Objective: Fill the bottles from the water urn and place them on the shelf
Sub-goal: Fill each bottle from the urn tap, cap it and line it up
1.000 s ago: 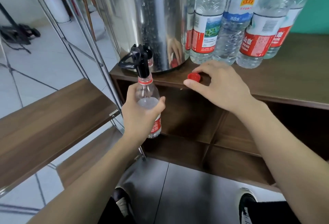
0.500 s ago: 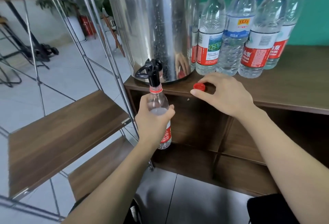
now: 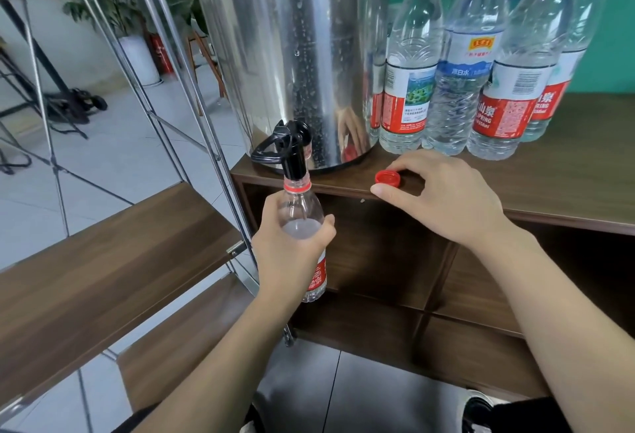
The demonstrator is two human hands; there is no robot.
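My left hand (image 3: 292, 254) grips a clear plastic bottle (image 3: 304, 212) with a red label, held upright with its open neck right under the black tap (image 3: 287, 147) of the steel water urn (image 3: 292, 54). Water stands high in the bottle, near its shoulder. My right hand (image 3: 443, 195) rests on the wooden counter (image 3: 567, 185) and pinches the bottle's red cap (image 3: 387, 178) between thumb and fingers. Several capped bottles (image 3: 457, 71) stand on the counter to the right of the urn. The wooden shelf board (image 3: 103, 260) of a metal rack lies to the left.
The rack's slanted metal posts (image 3: 192, 89) pass close to the left of the urn. A lower shelf board (image 3: 178, 340) sits below. Open cubbies (image 3: 378, 260) fill the cabinet under the counter. Tiled floor, a potted plant (image 3: 137, 30) and a red extinguisher lie behind.
The view has tilted upward, showing the caps of the standing bottles. Both hands hold their places; the water level in the held bottle looks slightly higher.
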